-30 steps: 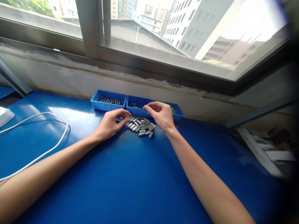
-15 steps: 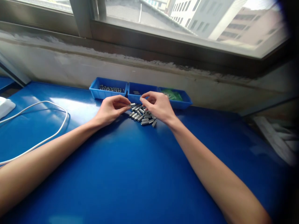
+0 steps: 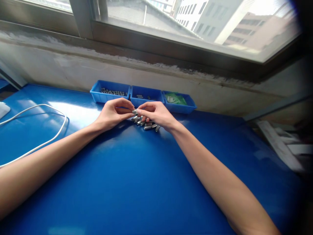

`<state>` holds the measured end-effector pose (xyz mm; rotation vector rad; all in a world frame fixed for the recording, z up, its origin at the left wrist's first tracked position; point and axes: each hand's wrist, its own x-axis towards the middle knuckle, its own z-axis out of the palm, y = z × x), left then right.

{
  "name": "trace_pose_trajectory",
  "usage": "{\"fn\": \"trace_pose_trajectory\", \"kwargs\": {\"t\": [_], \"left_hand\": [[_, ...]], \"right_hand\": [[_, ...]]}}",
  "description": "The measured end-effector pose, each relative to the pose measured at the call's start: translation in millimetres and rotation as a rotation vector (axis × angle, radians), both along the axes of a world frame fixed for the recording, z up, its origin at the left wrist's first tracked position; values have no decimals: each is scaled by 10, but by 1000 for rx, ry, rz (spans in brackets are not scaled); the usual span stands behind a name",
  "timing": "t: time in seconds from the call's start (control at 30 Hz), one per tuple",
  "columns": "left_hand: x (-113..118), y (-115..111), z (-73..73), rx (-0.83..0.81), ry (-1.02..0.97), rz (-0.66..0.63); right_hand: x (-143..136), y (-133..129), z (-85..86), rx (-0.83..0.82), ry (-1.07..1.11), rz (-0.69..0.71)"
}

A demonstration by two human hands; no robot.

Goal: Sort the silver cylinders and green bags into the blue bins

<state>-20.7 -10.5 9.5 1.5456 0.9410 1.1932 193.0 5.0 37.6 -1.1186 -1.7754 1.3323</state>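
Metal piece (image 3: 135,111) is sitting over the far-left end of the pile (image 3: 148,126), btwn your L hand (image 3: 111,114) and R hand (image 3: 157,115). Your L thumb and fingertips are pinching it; your R thumb and index are meeting its right end, but can't tell if they're gripping the pc itself or sth tiny hidden there.

IMO you're doing this best when the L pinch is holding the pc firm and lined up, w/ the R fingertips doing the fine work lightly, no sideways shoving. Smooth metal is prob. slipping easily if you're pinching only the very tip, so more finger contact is likely paying off. Your lower R fingers are hanging close over the pile, so you're risking nudging loose pcs.

Pile is lying on the blue table (image 3: 137,182), just near of the bins. Left bin (image 3: 99,97) is holding small metal parts (image 3: 113,92), middle bin (image 3: 149,91) a few pcs (image 3: 140,96), right bin (image 3: 181,109) a green bag (image 3: 180,100). White cable (image 3: 44,104) is looping far left.
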Motion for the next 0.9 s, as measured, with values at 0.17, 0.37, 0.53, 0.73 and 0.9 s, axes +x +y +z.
{"fn": "trace_pose_trajectory", "kwargs": {"t": [0.17,0.37,0.53,0.73,0.9], "left_hand": [[5,-10,-6,29,14,7],[3,-22,10,45,67,13],[0,-15,-9,181,204,42],[19,-24,-10,262,335,45],[28,-24,-6,339,455,29]], "right_hand": [[-2,-17,-14,-35,52,-7],[51,-6,32,-69,93,12],[135,38,52,-45,146,-31],[195,34,87,-50,139,-25],[240,37,121,-54,90,-8]]}}
